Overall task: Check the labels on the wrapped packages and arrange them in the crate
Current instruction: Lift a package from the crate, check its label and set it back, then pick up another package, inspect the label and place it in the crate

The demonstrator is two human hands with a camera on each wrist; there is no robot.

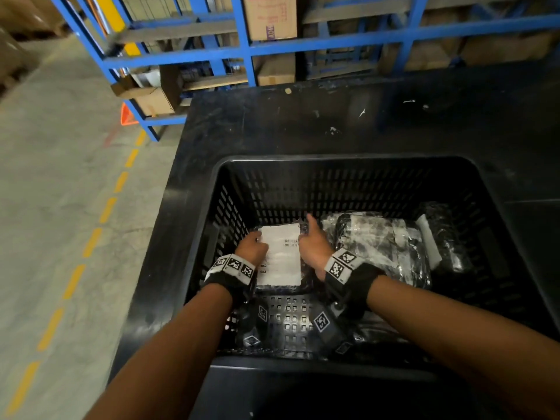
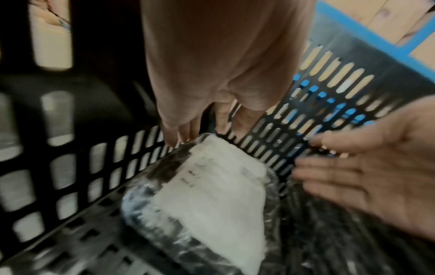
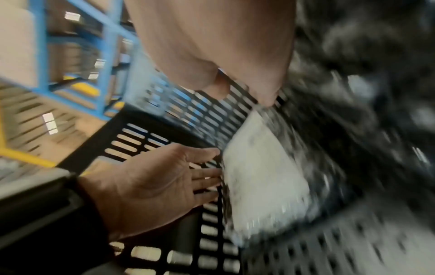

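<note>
A black plastic-wrapped package [image 1: 280,286] with a white label [image 1: 281,256] lies flat on the floor of the black slotted crate [image 1: 333,165], near its far left part. My left hand [image 1: 253,247] lies against the package's left edge, fingers straight [image 3: 202,176]. At the right edge is my right hand [image 1: 312,242], palm turned inward and fingers straight [image 2: 329,176]. Neither hand curls round the package. The label [image 2: 216,195] faces up, and its print is blurred in both wrist views.
Several more wrapped packages [image 1: 381,247] lie in the crate's right half. The crate stands on a black table [image 1: 303,122]. Blue racking [image 1: 242,50] with cardboard boxes rises behind it. A concrete floor with a dashed yellow line [image 1: 91,241] runs on the left.
</note>
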